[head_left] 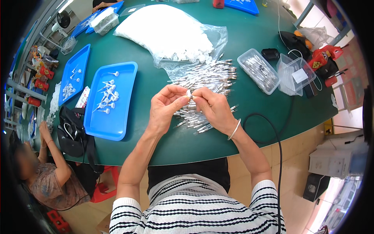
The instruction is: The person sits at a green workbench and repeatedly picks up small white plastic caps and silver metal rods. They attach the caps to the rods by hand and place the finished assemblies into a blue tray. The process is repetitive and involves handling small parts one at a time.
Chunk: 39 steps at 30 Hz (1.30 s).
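Left hand: grip narrow, thumb and index pinched on a small white cap. Right hand: grip narrow too, closed on a thin part — mostly hidden by the fingers, only a bit shows at the cap. So the cap sits right at the left fingertips, thin part just right of it, the 2 grips nearly meeting. Can't tell if the 2 pieces are joined.

Both hands are above the near-left side of a loose heap of thin rods on the green desk. Past the heap: big clear bag full of white caps, mouth toward the rods. Left of the hands, well apart: blue tray with capped rods in a loose cluster. Right of the heap: clear box holding more rods, black case just beside it. Black cable loops right of the right hand — clear of the wrist.
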Each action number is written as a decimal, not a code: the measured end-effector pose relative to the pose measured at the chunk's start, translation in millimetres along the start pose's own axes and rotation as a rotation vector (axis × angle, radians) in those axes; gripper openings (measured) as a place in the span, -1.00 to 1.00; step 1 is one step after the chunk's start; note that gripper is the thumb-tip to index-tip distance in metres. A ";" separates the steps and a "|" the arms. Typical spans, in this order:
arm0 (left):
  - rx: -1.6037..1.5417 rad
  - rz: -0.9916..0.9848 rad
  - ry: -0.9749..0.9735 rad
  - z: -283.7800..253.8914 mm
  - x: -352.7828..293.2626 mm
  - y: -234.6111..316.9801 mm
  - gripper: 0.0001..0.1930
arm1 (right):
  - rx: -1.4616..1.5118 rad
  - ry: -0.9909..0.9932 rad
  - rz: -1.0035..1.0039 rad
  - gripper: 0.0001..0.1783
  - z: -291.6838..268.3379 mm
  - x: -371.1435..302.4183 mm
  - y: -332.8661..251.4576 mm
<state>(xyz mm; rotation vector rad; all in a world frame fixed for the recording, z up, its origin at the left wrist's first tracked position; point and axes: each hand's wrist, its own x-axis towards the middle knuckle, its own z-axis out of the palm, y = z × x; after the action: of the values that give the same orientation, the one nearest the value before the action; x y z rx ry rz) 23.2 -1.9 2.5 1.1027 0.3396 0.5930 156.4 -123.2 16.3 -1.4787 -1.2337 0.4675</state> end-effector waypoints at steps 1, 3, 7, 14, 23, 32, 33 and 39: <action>0.001 0.002 -0.004 -0.5 -0.2 0.5 -0.78 | -0.002 -0.009 -0.007 -0.91 -1.1 0.2 -0.4; 0.003 0.003 -0.013 -1.1 -1.1 1.1 -0.80 | -0.004 -0.026 -0.018 -0.92 -2.6 0.4 -0.8; 0.003 0.055 -0.028 1.4 -2.9 0.3 -0.81 | -0.008 -0.004 -0.033 -0.90 -0.6 -1.0 -2.3; -0.004 0.158 -0.050 3.4 -5.4 -9.4 -0.83 | 0.006 0.037 -0.036 -0.85 5.9 -5.4 3.0; 0.082 0.268 -0.033 12.4 -10.4 -6.7 -0.83 | 0.103 0.053 0.004 -0.91 11.1 -5.8 6.6; 0.364 0.421 0.063 21.7 -17.9 5.1 -0.81 | 0.561 -0.138 0.183 -0.84 3.9 1.8 7.6; 0.371 0.422 0.060 20.2 -18.0 4.8 -0.81 | 0.523 -0.161 0.171 -0.84 1.8 1.2 9.4; 0.272 0.439 -0.030 15.3 -14.5 -0.5 -0.81 | 0.551 -0.207 0.087 -0.81 0.9 -0.8 18.9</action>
<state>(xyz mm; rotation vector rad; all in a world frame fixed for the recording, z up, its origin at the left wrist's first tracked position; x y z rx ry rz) 19.9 -22.0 8.1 1.4628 0.1516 0.9363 163.6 -120.7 -1.0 -1.0304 -1.0832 0.9543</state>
